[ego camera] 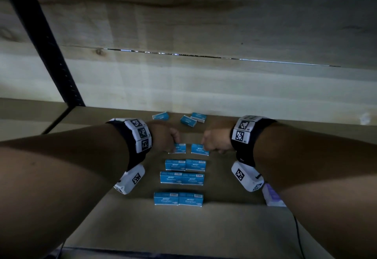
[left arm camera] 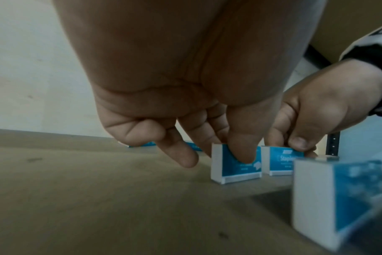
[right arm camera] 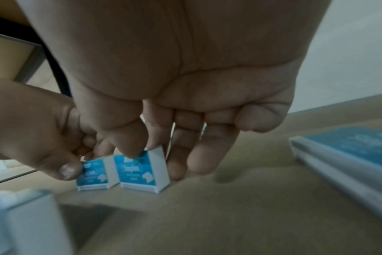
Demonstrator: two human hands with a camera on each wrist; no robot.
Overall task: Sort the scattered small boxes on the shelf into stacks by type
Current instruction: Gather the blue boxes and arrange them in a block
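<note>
Closest to me on the shelf (ego camera: pixel 126 228) stand three rows of blue staple boxes, two in each row: the front pair (ego camera: pixel 178 198), the middle pair (ego camera: pixel 182 178) and the back pair (ego camera: pixel 185 165). The boxes in each pair touch side by side.

Just past them are my hands. My left hand (ego camera: pixel 163 136) pinches the left box (left arm camera: pixel 236 165) from the top, thumb on its blue face and fingers behind it. My right hand (ego camera: pixel 216 138) pinches the right box (right arm camera: pixel 142 170) the same way. Both boxes stand on the shelf, near each other with a little gap between.

I think these boxes are small, stiff and a bit heavy for their size, since they say staples. The card looks smooth, so I should hold them by the wide flat sides and not squeeze the ends.

Farther back, near the wall, three loose boxes (ego camera: pixel 188 120) lie flat and crooked, not sorted yet.
</note>
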